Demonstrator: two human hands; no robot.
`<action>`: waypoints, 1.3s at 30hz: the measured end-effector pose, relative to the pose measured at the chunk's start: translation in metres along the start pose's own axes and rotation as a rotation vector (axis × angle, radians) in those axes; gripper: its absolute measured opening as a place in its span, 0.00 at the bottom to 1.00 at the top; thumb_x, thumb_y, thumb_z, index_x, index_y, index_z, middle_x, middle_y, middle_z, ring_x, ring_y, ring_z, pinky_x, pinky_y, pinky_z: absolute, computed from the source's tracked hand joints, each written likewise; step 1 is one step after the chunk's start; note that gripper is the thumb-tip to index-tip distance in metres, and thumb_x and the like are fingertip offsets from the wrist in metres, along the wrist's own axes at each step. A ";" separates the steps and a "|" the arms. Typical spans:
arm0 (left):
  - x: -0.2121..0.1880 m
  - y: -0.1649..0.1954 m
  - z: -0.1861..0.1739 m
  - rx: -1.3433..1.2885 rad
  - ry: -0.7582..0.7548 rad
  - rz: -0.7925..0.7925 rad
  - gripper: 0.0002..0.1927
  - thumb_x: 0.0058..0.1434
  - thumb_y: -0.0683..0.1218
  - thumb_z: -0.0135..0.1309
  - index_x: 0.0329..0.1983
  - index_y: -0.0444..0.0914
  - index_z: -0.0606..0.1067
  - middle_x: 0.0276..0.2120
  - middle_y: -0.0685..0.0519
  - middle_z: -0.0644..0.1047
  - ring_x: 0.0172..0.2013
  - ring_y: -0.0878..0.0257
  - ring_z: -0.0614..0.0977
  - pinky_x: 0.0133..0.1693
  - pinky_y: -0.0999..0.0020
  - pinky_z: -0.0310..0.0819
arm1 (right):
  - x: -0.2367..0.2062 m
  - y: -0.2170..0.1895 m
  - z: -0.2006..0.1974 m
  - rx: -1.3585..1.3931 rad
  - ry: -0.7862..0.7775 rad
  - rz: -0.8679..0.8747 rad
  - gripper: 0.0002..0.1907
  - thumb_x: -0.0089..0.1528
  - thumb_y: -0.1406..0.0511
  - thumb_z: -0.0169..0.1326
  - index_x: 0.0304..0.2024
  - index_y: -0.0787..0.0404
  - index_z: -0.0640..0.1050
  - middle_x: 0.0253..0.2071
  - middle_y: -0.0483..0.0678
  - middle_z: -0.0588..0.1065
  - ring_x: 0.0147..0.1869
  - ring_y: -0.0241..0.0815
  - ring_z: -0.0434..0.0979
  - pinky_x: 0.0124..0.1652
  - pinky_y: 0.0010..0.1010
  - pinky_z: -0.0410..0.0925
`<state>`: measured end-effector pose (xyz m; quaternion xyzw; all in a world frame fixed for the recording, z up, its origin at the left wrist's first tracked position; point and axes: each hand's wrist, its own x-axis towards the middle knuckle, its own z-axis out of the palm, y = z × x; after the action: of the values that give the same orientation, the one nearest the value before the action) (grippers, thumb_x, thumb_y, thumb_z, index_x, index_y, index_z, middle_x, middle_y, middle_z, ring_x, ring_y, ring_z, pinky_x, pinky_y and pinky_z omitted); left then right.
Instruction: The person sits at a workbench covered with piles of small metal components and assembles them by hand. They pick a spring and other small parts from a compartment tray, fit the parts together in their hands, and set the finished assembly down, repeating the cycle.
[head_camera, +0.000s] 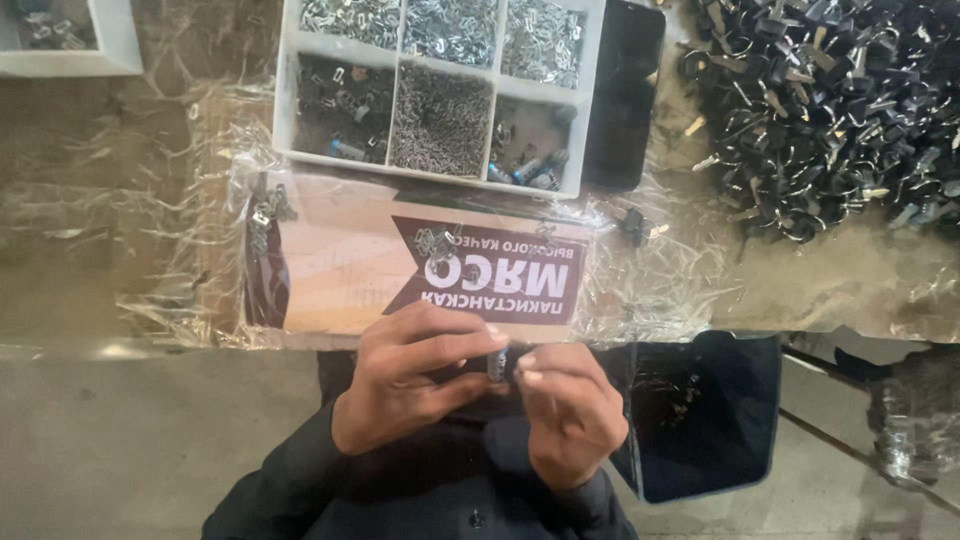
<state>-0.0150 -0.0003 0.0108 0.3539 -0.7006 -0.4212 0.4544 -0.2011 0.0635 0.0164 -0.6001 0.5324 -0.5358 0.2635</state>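
At 6 o'clock below the tabletop edge | left hand and right hand fingers pinch one small metal part between them | step: fitting it, seemingly | next needs steady fine alignment | compartment tray at 12 o'clock

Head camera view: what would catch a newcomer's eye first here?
First, the two hands at bottom centre, the left hand and right hand, pinching a small grey metal piece between their fingertips. Above them sits a white plastic compartment tray full of small metal parts, and at top right a big heap of black and metal clips sprawls over the plastic-covered table.
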 end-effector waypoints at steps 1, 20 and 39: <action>0.000 0.000 0.000 -0.009 0.000 -0.002 0.25 0.48 0.43 0.73 0.50 0.42 0.81 0.44 0.55 0.81 0.41 0.60 0.84 0.42 0.68 0.79 | 0.002 -0.002 0.001 -0.008 -0.017 -0.020 0.14 0.57 0.81 0.62 0.42 0.66 0.77 0.40 0.55 0.79 0.43 0.43 0.81 0.43 0.27 0.73; 0.001 -0.001 0.001 -0.002 0.015 0.031 0.22 0.49 0.42 0.73 0.48 0.42 0.82 0.43 0.55 0.81 0.38 0.60 0.84 0.40 0.68 0.79 | 0.003 0.028 -0.013 0.304 -0.242 0.628 0.10 0.64 0.71 0.58 0.48 0.67 0.78 0.41 0.49 0.78 0.43 0.38 0.78 0.44 0.28 0.72; 0.003 -0.005 -0.006 -0.027 0.050 -0.094 0.22 0.49 0.42 0.74 0.47 0.41 0.82 0.43 0.54 0.81 0.37 0.63 0.83 0.36 0.72 0.80 | -0.004 0.048 -0.007 -0.292 -0.202 -0.173 0.12 0.59 0.71 0.64 0.45 0.59 0.79 0.43 0.47 0.78 0.46 0.46 0.80 0.47 0.33 0.73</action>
<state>-0.0099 -0.0063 0.0091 0.3908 -0.6660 -0.4425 0.4560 -0.2242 0.0551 -0.0257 -0.7262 0.5217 -0.4105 0.1787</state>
